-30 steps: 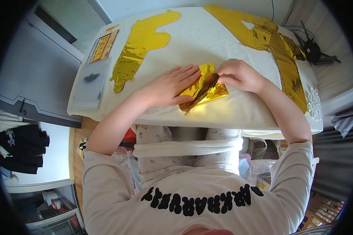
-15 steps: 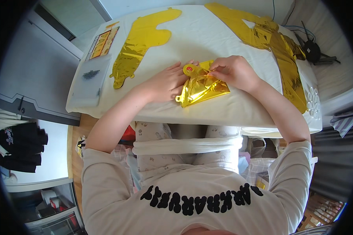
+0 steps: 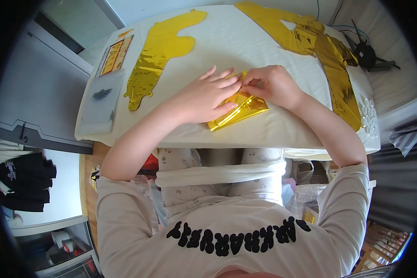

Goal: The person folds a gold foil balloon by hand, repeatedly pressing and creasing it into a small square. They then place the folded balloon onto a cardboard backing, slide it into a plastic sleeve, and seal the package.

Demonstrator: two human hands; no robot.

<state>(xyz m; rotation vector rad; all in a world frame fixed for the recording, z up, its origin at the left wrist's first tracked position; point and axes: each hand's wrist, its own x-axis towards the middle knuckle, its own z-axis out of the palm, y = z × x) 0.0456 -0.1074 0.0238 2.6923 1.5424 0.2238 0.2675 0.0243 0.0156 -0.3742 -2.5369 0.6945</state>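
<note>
The folded gold foil balloon [image 3: 238, 110] lies near the front edge of the white table [image 3: 264, 134], in front of the person. Its long axis goes slanted, from the lower left end near the table edge up to the right, where it disappears under the hands. The left hand [image 3: 206, 95] lies flat over the left part of the foil, and its fingertips meet those of the right hand [image 3: 273, 85]; both pinch together on the top edge of the foil. On the far left of the table lies a flat gold letter balloon [image 3: 160, 53], long and pointing away from the person. More gold foil balloons [image 3: 319, 51] lie along the right side. At the left corner there is a yellow and orange package card [image 3: 113, 55] and, nearer, a clear plastic bag [image 3: 99, 99]. Dark clothes [image 3: 23, 180] hang at the left of the room
</note>
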